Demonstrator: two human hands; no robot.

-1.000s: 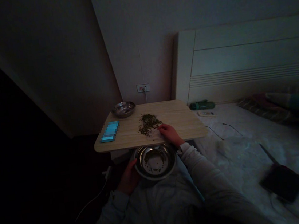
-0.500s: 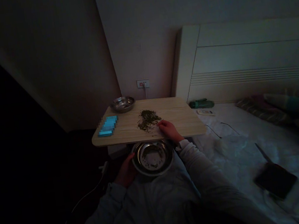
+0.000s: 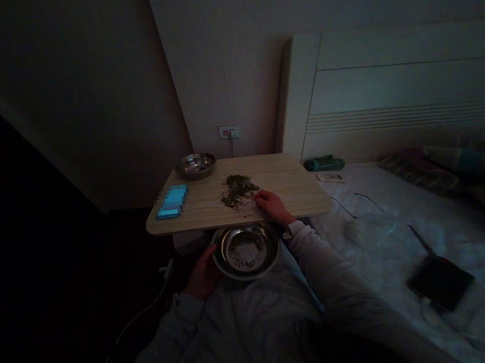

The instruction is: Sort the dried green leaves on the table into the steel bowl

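Note:
A pile of small dark green bits (image 3: pixel 236 188) lies on a light wooden table (image 3: pixel 297 189). My right hand (image 3: pixel 273 207) rests on the table at the pile's near right edge, fingers curled down onto the surface. Just below the table's front edge, my left hand (image 3: pixel 202 276) grips the left rim of a steel bowl (image 3: pixel 246 252), which has several of the same bits in its bottom. The room is very dim.
A second, smaller steel bowl (image 3: pixel 196 165) stands at the table's far left corner, with a blurred blue rectangle (image 3: pixel 172 201) in front of it. A bed (image 3: pixel 383 234) lies to the right with a dark flat object (image 3: pixel 441 281), a green item (image 3: pixel 324 164) and cables. A wall socket (image 3: pixel 229 131) sits behind the table.
The view has shifted slightly. My right hand has stayed at the pile's near right edge and my left hand has kept hold of the bowl under the table's edge.

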